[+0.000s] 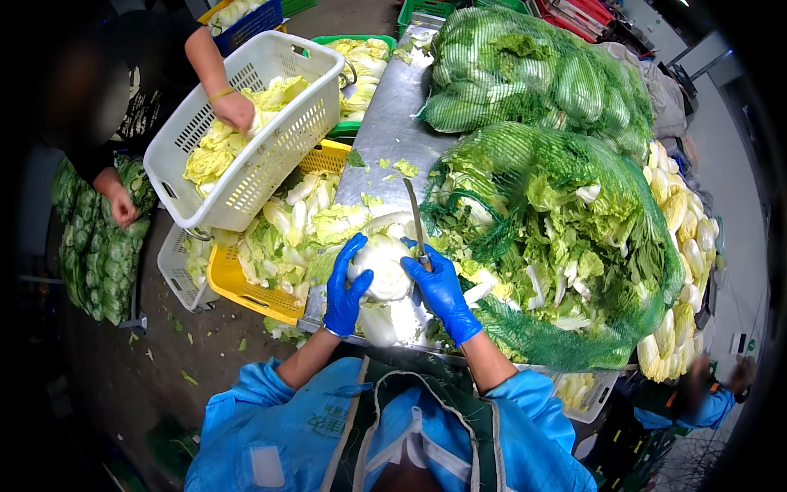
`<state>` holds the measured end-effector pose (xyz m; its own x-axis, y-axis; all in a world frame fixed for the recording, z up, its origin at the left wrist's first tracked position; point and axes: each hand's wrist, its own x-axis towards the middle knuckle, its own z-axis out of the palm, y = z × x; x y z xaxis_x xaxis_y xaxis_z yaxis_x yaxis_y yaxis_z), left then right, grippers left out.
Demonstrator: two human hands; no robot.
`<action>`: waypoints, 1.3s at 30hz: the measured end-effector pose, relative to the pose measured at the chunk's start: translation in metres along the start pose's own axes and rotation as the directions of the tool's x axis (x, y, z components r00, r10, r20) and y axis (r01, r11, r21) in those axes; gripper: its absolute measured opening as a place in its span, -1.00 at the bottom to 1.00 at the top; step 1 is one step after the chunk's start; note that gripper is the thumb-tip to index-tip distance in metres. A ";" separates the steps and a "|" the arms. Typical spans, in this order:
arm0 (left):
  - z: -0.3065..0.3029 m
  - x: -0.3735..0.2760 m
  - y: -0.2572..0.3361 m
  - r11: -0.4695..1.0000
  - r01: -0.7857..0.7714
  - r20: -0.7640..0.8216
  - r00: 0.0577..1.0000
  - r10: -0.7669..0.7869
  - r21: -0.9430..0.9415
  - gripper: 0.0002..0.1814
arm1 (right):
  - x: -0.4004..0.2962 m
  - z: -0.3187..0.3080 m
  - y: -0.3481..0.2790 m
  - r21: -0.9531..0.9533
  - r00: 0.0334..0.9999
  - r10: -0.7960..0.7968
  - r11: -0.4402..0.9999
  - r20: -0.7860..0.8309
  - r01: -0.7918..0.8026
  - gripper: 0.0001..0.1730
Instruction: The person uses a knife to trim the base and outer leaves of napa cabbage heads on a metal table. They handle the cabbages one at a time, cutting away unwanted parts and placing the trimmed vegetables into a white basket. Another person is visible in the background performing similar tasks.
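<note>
My left hand (347, 292), in a blue glove, rests with spread fingers against the left side of a napa cabbage (384, 264), its pale base facing me. My right hand (438, 286), also gloved in blue, grips the wooden handle of a knife (415, 212), its narrow blade pointing away from me. The fingertips of that hand are at the cabbage's right side. Below the cabbage, a white stalk end (376, 323) shows on the metal table (393, 135). Loose trimmed leaves lie around both hands.
Green mesh sacks of cabbage (541, 80) and loose leaves (565, 246) fill the right. At left, a yellow crate (246, 292) holds leaves; above it, a co-worker's hand (233, 111) reaches into a white crate (289, 135). Peeled cabbages (682, 246) are stacked far right.
</note>
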<state>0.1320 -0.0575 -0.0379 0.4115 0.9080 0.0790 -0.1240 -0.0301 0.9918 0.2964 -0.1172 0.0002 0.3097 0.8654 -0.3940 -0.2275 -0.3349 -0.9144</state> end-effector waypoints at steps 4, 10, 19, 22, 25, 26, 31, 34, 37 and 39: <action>-0.007 0.001 0.006 1.000 -0.024 0.011 1.000 0.024 0.016 -0.45 | 0.009 0.002 0.020 0.058 1.000 -0.018 0.998 -0.019 0.019 -0.52; -0.028 0.003 0.003 0.999 -0.009 0.021 1.000 0.010 -0.030 -0.40 | 0.013 0.015 0.024 0.186 0.997 0.075 0.980 -0.031 -0.068 -0.52; -0.013 0.013 0.003 0.997 0.059 -0.016 0.998 -0.059 -0.045 -0.47 | 0.015 0.020 0.023 -0.111 0.913 -0.407 0.909 -0.026 0.402 -0.27; -0.016 0.016 0.008 0.997 0.079 0.045 0.996 -0.078 -0.021 -0.48 | 0.012 0.013 0.014 0.112 0.997 -0.075 0.991 0.007 0.074 -0.26; -0.038 0.020 0.000 0.999 0.023 0.189 0.982 -0.027 0.027 -0.34 | 0.010 0.012 0.004 0.133 0.999 -0.034 0.991 0.026 0.030 -0.27; -0.046 0.018 0.000 0.983 -0.074 0.291 0.956 0.023 0.165 -0.23 | 0.012 0.011 0.014 0.175 0.995 -0.096 0.980 0.009 0.093 -0.28; -0.056 0.034 0.030 0.705 -0.469 0.630 0.776 0.041 0.532 0.17 | 0.010 -0.005 0.012 0.200 0.985 0.064 0.979 -0.162 -0.030 -0.56; -0.047 0.055 0.029 0.683 -0.459 0.659 0.751 -0.043 0.568 0.21 | 0.011 -0.016 0.024 0.150 0.963 0.175 0.978 -0.204 -0.146 -0.67; -0.035 0.061 0.038 0.463 -0.539 0.661 0.736 -0.148 0.704 0.20 | 0.000 -0.010 0.020 0.273 0.955 0.229 0.946 -0.186 -0.174 -0.70; -0.035 0.062 0.021 0.323 -0.641 0.666 0.745 0.044 0.696 0.20 | 0.005 -0.007 0.024 0.234 0.980 0.161 0.963 -0.115 -0.131 -0.70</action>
<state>0.1234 0.0124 -0.0154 0.9024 0.3963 0.1689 0.3241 -0.8829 0.3398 0.2990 -0.1233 -0.0241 0.3731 0.7516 -0.5439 -0.4756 -0.3484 -0.8077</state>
